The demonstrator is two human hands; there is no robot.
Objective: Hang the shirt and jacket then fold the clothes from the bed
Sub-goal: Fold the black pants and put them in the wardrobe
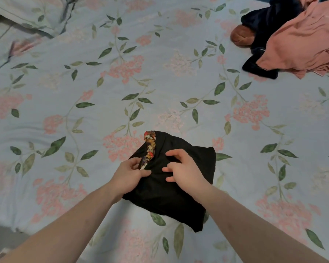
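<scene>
A folded black garment, colourful print showing at 1 edge, lies on the floral bed; pink top and dark garment heaped at the far corner.

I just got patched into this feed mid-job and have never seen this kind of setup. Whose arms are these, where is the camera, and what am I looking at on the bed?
There is no machine here. The two bare arms belong to a person, and the single picture comes from a wide-angle camera worn on that person's head, looking forward and down.

The surface is a bed covered with a pale blue floral sheet. Near the person lies a black garment, partly bundled, with a colourful printed strip showing at its upper left edge. The left hand pinches the fabric beside that strip; the right hand rests on the cloth with fingers bent, gathering it.

At the far right is a pile still to be folded: a pink garment over a dark navy garment, with a brown item beside them that I cannot identify.
</scene>
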